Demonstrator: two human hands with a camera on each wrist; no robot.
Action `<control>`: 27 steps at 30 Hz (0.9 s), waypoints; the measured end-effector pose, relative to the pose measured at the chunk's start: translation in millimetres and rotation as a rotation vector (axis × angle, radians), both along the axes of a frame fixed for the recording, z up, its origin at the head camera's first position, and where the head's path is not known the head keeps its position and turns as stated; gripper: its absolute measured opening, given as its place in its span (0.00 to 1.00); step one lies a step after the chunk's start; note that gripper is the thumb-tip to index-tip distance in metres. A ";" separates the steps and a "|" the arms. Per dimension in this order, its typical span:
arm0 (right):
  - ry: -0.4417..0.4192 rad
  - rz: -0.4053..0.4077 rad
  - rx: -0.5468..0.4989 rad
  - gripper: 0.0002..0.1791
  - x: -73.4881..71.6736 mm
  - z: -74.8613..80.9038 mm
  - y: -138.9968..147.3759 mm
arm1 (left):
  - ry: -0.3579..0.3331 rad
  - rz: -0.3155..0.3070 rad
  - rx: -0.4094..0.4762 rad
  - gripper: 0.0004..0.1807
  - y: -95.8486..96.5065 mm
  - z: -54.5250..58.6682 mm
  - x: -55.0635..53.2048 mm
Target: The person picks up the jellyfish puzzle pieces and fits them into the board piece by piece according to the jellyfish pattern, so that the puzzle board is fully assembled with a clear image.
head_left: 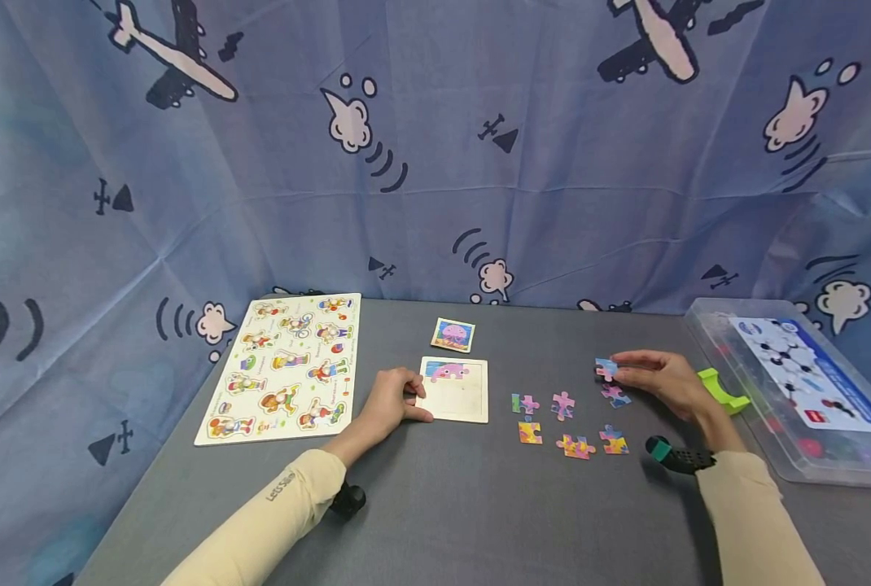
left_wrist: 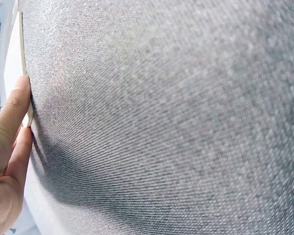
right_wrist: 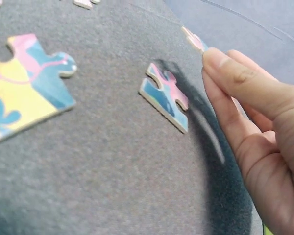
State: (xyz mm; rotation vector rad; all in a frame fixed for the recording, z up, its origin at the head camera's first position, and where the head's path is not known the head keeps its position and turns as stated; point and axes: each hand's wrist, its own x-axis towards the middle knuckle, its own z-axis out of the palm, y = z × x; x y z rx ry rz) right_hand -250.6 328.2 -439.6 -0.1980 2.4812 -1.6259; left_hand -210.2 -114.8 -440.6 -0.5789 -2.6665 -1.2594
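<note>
My left hand [head_left: 394, 397] holds the square wooden puzzle tray [head_left: 453, 409] by its left edge and near corner. Joined pink-and-blue pieces [head_left: 446, 371] fill the tray's upper left part; bare wood shows elsewhere. In the right wrist view, my right hand [right_wrist: 255, 107] pinches a blue-and-pink jigsaw piece [right_wrist: 194, 39] between thumb and fingers, raised off the table. Below it lies another blue-and-pink piece [right_wrist: 165, 95]. Several loose pieces lie between the hands, among them a pink one [head_left: 563, 405], a yellow corner [head_left: 530, 433] and a yellow-and-blue piece [head_left: 614, 440].
Behind the tray lies a small picture card [head_left: 453, 334]. A large peg puzzle board [head_left: 282, 370] covers the table's left side. At the right stand a clear plastic case [head_left: 787, 456] and a green curved block [head_left: 721, 392]. A printed curtain [head_left: 421, 220] hangs behind.
</note>
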 end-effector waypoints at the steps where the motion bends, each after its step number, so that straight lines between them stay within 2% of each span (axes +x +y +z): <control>1: 0.003 0.000 -0.011 0.30 0.5 0.1 -1.0 | 0.001 0.000 -0.001 0.18 -0.1 0.0 0.1; 6: 0.015 0.015 -0.053 0.27 2.2 0.6 -8.0 | 0.005 -0.002 -0.005 0.18 -0.6 -0.3 0.1; 10: -0.006 0.034 -0.092 0.28 1.1 2.6 -14.6 | 0.007 -0.004 -0.003 0.18 -0.9 -0.7 -0.1; 19: -0.025 0.043 -0.089 0.30 0.9 13.9 -36.6 | 0.010 -0.004 0.001 0.18 -0.7 -0.6 0.0; 27: -0.025 0.045 -0.142 0.28 0.8 18.9 -51.0 | -0.012 -0.003 0.000 0.18 -1.0 -0.2 -0.4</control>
